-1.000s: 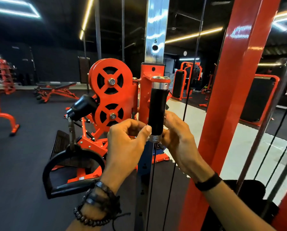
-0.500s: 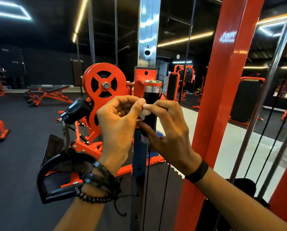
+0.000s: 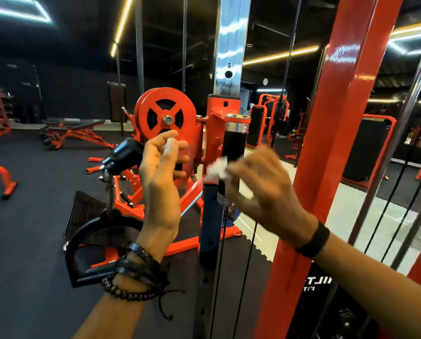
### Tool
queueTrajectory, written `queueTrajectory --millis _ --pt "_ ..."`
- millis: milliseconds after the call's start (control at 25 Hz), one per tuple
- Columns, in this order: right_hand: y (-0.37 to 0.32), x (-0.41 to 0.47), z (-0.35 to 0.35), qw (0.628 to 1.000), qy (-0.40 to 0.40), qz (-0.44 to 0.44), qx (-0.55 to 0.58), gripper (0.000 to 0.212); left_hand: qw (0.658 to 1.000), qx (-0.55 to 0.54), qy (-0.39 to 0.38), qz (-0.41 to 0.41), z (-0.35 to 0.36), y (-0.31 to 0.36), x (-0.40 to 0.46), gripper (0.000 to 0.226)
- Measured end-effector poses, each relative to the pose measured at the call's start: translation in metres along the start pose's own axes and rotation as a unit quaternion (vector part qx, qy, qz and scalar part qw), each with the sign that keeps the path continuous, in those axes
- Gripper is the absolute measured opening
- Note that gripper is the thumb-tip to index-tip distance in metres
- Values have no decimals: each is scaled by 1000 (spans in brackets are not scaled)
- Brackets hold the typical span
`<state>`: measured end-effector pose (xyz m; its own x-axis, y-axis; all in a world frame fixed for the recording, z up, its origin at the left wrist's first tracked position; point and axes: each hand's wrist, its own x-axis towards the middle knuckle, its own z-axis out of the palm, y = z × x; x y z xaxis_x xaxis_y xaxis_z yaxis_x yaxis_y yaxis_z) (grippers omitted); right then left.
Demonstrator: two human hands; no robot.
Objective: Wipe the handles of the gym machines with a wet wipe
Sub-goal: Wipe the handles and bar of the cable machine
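Nearest the camera, two forearms rise into view, the left one wearing dark bead and cord bracelets [image 3: 136, 277], the right one a black wristband [image 3: 314, 239]. The left hand [image 3: 161, 177] is raised with its fingers loosely curled and parted, holding nothing that can be seen. The right hand [image 3: 260, 189] is blurred by motion; its fingertips appear to pinch a small white wet wipe [image 3: 216, 168], though the blur makes the grip hard to confirm. The wipe sits at the right hand's fingertips, between the two hands and apart from the left one, just beside the lower part of the black upright handle [image 3: 233, 148]; whether it touches the handle cannot be told. That handle, capped in chrome, stands on the red carriage [image 3: 214, 133] of the cable machine. Left of it sits a red pulley wheel [image 3: 166, 119], and lower down hangs a black stirrup handle [image 3: 94, 253]. Beyond, a red bench [image 3: 75, 134] stands on the dark floor.
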<state>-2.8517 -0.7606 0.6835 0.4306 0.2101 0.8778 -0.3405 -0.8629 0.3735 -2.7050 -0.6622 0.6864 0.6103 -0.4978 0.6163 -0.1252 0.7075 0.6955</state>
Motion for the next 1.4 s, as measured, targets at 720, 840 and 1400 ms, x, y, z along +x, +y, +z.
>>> queueTrajectory --millis 720,840,1400 --pt "0 9 -5 950 86 277 114 11 999 -13 -50 -13 12 -16 -24 26" --pt "-26 -59 -12 924 -18 361 127 13 999 -16 -51 7 11 -24 -45 14" --pt "-80 -107 -235 862 45 502 53 12 920 -143 -340 -135 147 7 -183 15"
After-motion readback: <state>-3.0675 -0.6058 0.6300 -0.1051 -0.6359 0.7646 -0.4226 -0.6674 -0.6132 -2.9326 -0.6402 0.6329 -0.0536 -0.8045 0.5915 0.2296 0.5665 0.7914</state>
